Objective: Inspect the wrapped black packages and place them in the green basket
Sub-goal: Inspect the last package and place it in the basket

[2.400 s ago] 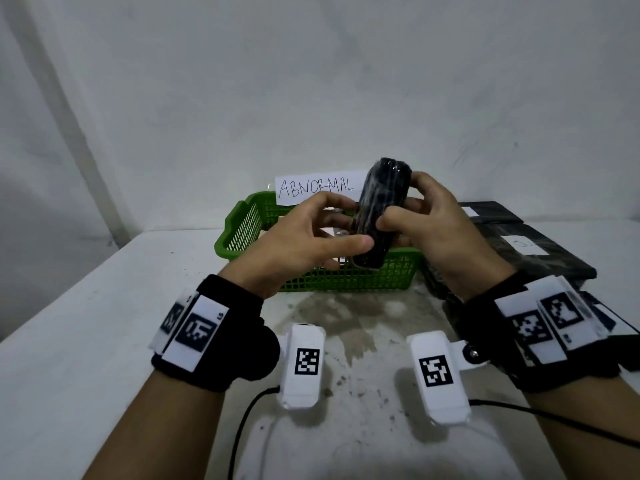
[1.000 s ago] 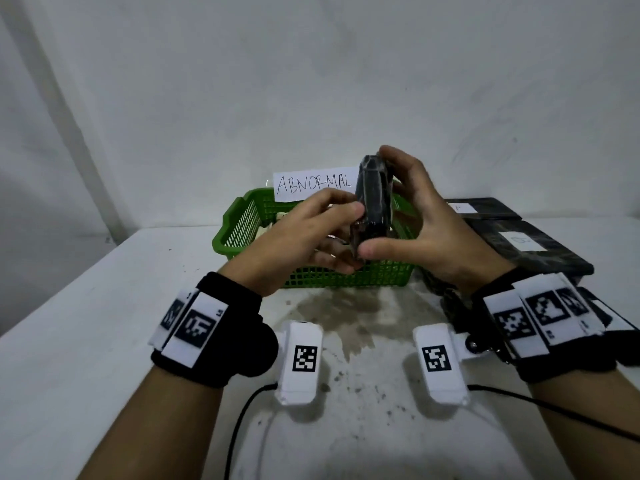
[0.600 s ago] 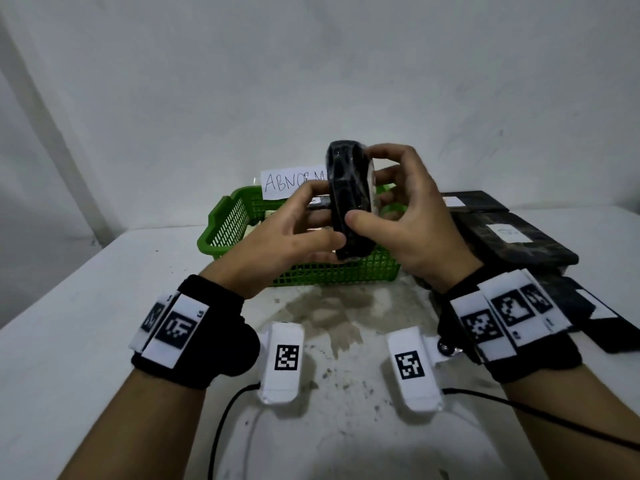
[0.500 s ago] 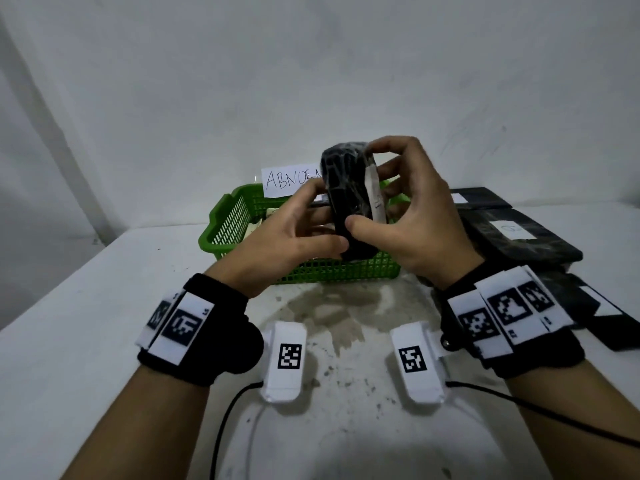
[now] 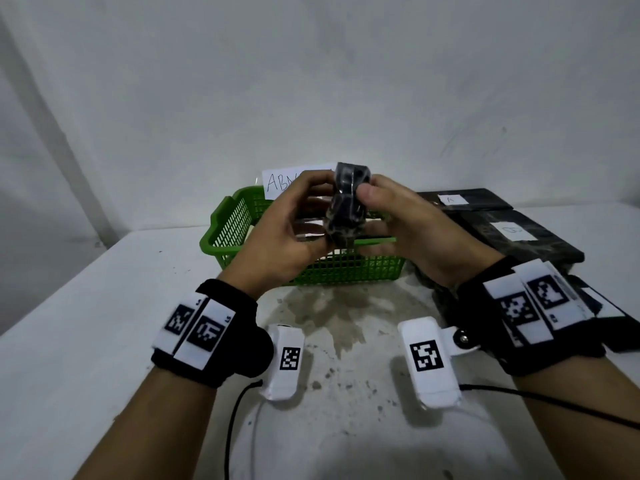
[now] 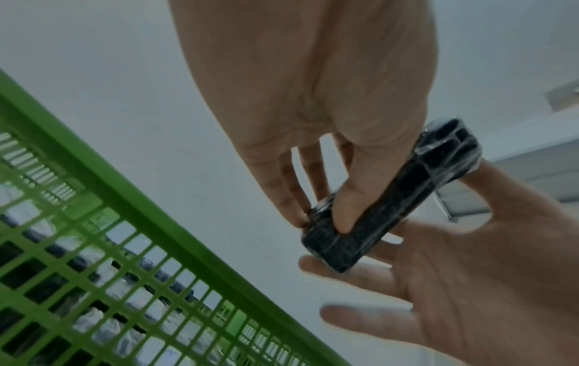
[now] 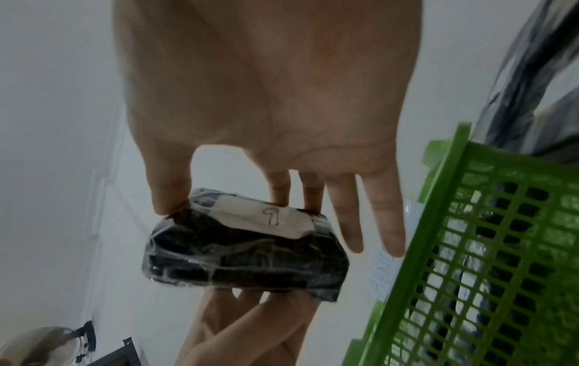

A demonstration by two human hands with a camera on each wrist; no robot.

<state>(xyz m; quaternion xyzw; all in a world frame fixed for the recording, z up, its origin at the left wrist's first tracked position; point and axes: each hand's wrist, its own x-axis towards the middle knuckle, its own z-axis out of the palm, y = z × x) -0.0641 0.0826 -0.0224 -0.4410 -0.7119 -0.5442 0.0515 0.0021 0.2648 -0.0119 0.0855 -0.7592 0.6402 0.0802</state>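
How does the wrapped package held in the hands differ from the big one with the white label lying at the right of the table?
The held package is small, raised above the green basket and stands on end, gripped by the left hand and right hand. The table package is far larger, lies flat and is untouched. Both are black, clear-wrapped and carry a white label.

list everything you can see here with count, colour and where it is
held package: 1, black in clear wrap, white label, above the basket
green basket: 1, on the table by the wall, wrapped items inside
paper sign: 1, white, handwritten, behind the basket
flat packages: at least 3, black with white labels, right of the basket
table: 1, white, stained at centre
wrist cameras: 2, white, coded tags
left hand: grips the package's lower end
right hand: pinches its upper end
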